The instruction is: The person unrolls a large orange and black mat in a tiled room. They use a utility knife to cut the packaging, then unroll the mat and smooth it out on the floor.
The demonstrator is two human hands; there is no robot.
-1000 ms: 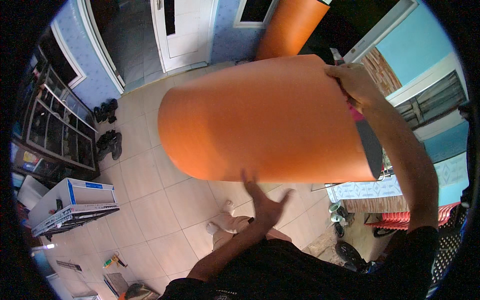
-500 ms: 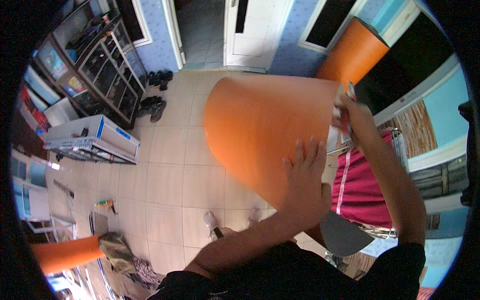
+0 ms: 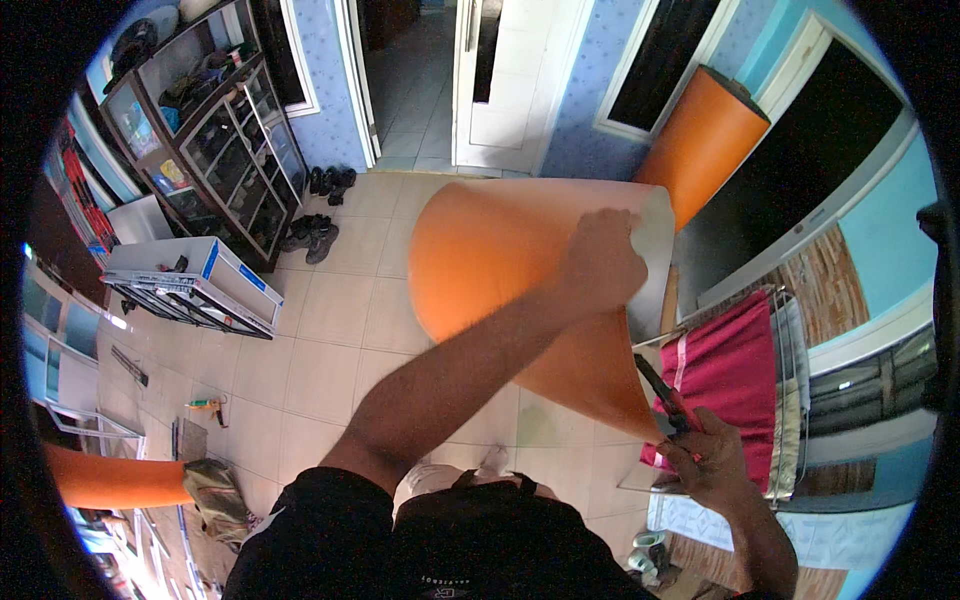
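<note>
A large orange sheet stands curled in front of me, its pale inner face showing at the right. My left hand is closed at the sheet's upper edge, with my forearm crossing over the orange surface. Lower right, my right hand is wrapped around a red-and-black hand tool with a long dark end; its exact kind is unclear. The tool lies beside the sheet's lower right corner, and the fingers of that hand are close to this corner.
Beyond the sheet, an orange roll leans by the doorway. A rack with a dark red cloth stands at the right. At the left are a glass cabinet, shoes, a white-and-grey box and another orange roll.
My left hand has gone from the sheet's face up to its upper edge. My right hand has come down and nearer with the tool, from the upper corner to the lower one.
</note>
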